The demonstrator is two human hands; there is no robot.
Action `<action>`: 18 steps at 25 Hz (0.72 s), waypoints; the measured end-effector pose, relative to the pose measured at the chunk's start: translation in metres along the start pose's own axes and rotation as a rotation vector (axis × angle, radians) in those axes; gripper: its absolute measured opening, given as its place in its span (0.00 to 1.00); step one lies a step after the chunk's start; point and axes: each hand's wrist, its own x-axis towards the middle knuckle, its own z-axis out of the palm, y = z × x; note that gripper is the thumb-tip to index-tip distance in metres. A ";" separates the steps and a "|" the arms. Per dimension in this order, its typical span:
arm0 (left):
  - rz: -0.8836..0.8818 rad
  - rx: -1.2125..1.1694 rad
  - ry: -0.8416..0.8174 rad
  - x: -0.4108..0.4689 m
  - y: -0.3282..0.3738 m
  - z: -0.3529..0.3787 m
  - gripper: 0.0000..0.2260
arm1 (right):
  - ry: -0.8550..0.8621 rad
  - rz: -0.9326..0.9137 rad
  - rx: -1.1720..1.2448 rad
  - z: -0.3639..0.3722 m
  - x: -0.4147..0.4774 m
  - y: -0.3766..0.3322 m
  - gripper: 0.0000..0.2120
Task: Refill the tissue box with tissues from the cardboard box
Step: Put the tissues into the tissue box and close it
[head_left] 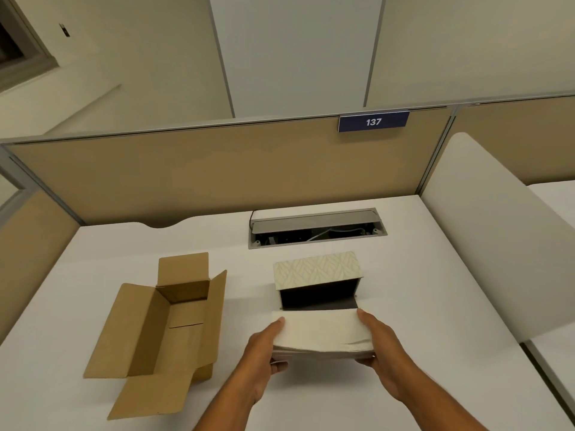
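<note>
A stack of white tissues (322,332) is held between both hands just in front of the tissue box. My left hand (264,356) grips its left end and my right hand (381,346) grips its right end. The tissue box (317,270) has a pale leaf pattern and lies on its side, its dark open interior facing me; the far edge of the stack is at that opening. The brown cardboard box (161,331) stands to the left with its flaps spread open, and its inside looks empty.
The white desk (435,306) carries an open grey cable hatch (317,227) behind the tissue box. A tan partition (186,172) with a blue "137" sign (373,121) closes the back. A white divider panel (497,237) rises along the right side.
</note>
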 end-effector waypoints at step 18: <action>-0.047 0.161 0.262 0.089 0.012 0.050 0.23 | -0.031 0.060 -0.259 -0.002 0.122 -0.029 0.12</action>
